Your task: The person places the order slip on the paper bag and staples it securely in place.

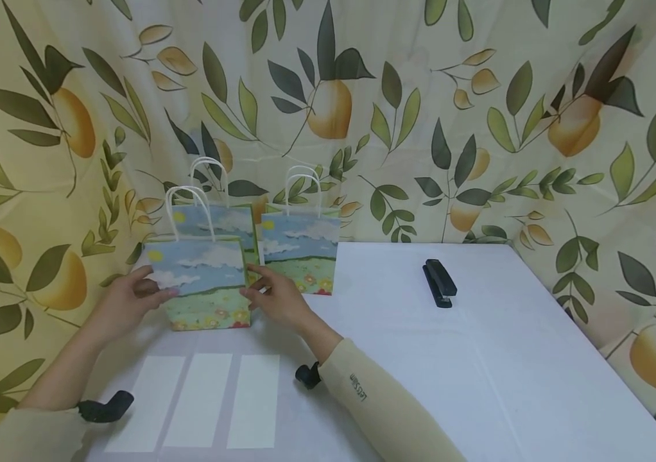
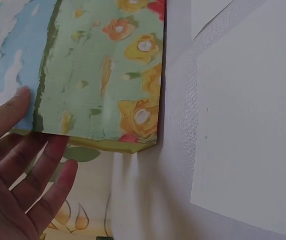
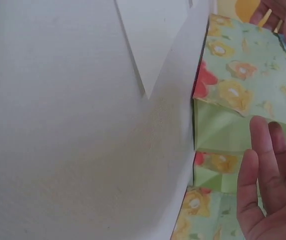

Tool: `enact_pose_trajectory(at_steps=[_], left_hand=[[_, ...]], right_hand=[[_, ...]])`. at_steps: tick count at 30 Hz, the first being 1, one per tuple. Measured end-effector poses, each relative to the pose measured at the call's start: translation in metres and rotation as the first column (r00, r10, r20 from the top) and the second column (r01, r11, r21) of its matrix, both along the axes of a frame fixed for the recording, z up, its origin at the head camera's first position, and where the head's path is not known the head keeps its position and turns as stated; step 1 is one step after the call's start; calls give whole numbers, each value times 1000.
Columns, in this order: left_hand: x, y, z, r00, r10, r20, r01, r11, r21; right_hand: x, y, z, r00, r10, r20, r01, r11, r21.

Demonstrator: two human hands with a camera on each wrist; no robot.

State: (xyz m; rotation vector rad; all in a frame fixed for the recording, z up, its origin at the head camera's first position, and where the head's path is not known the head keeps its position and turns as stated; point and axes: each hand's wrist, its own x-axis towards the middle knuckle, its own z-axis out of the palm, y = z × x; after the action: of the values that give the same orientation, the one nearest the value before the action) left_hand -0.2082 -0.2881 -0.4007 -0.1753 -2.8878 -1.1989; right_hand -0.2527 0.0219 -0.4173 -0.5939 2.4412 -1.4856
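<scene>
A small paper gift bag (image 1: 207, 282) with a painted sky, a flower meadow and white handles stands upright on the left of the table. My left hand (image 1: 131, 295) holds its left edge, thumb on the printed front and fingers at the side in the left wrist view. At the opposite edge, my right hand (image 1: 284, 298) grips the bag with its thumb by the front corner. The right wrist view shows the fingers (image 3: 265, 145) fairly straight along the green side panel. Two matching bags stand behind, one at left (image 1: 212, 220) and one at right (image 1: 299, 244).
Three white paper strips (image 1: 201, 398) lie side by side in front of the bag. A black stapler (image 1: 440, 282) lies on the right part of the white table (image 1: 513, 359). A curtain (image 1: 397, 128) with a fruit-and-leaf print hangs along the back and sides.
</scene>
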Motion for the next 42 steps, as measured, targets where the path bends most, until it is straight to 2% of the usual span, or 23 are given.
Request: enact_pose_trajectory(at_steps=[6,17,30,36,42], left_hand=[[0,3,1,1000,18,-3,-18,1000,6],[0,15,5,1000,10,-3,-10,1000,22],[1,44,11,994,-107,-24,108,991,76],[-4,61,11,986,-166,-24,168,975,144],[-12,80,10,982,-189,-3,187,965,184]], right_hand=[[0,5,3,1000,8,-24,-8,1000,-4],[3,26,6,999,17,-39,-19,999,-45],[10,66,9,999,-2,-39,0,999,-40],[11,90,13,999,-8,-51,6,999,-32],[12,114,20,999,-32,-40,32,999,-6]])
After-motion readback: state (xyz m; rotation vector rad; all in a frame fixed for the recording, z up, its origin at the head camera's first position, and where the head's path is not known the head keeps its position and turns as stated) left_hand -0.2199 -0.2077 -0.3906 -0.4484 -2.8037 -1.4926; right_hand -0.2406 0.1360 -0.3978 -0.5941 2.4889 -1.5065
